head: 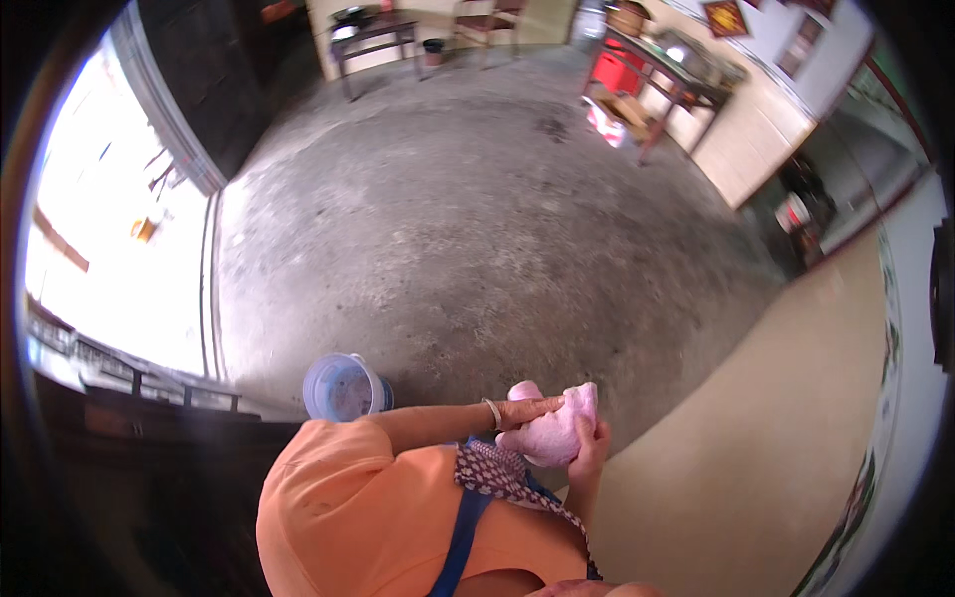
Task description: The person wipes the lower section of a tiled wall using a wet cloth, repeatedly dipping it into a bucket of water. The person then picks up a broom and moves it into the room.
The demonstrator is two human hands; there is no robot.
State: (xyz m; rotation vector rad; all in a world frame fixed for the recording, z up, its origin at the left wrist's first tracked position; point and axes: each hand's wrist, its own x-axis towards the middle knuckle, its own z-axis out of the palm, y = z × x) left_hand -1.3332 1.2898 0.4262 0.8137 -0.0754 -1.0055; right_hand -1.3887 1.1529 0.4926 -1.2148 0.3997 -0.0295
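Note:
A pink cloth (550, 436), folded or bunched, is between my two hands in front of my body. My left hand (528, 412), with a pale bangle at the wrist, lies along its near left side with the fingers stretched over it. Gripping the cloth's right edge is my right hand (591, 446). A pink rounded end shows just beyond the left hand. To the left, on the floor, stands a light plastic bucket (312, 384) with a bluish inside; what it holds is not clear.
A grey concrete floor (462, 224) spreads ahead, with a tiled wall (753, 418) close on the right. A bright doorway (112, 261) is at the left. Farther off stand a small table (377, 31), a dark bin (433, 52), a chair (486, 21) and a side table with a cardboard box (627, 112).

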